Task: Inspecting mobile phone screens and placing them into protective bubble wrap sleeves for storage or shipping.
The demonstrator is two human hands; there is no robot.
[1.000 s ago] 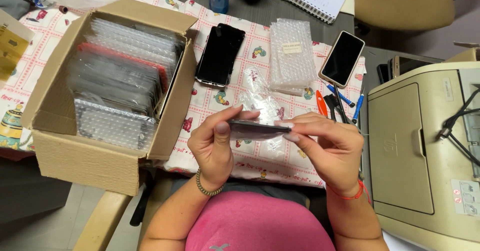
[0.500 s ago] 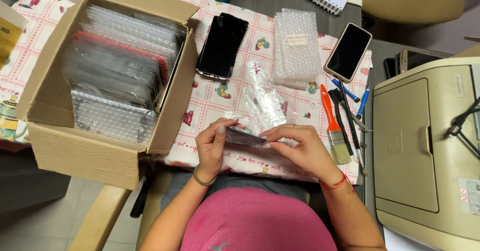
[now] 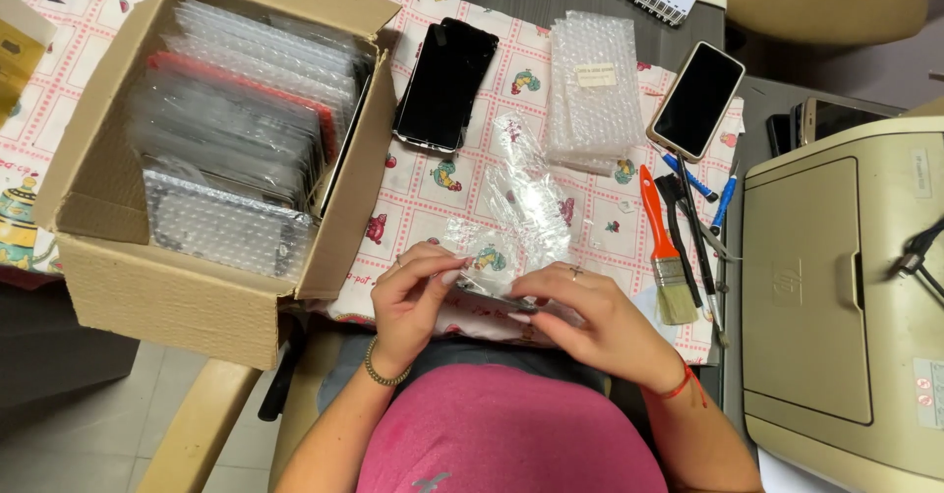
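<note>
My left hand (image 3: 418, 291) and right hand (image 3: 590, 321) pinch a flat dark phone part (image 3: 497, 299) between fingertips at the table's near edge, its clear plastic wrap (image 3: 521, 203) trailing away over the checked tablecloth (image 3: 423, 193). I judge I'm mid-unwrapping; peeling further needs a gentle grip on the edges. Cardboard box (image 3: 197, 287) left, brush (image 3: 664, 252) right.

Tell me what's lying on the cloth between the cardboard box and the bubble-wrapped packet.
In the head view, a stack of dark phones lies screen-up on the patterned cloth, between the cardboard box and the bubble-wrapped packet, touching neither.
</note>
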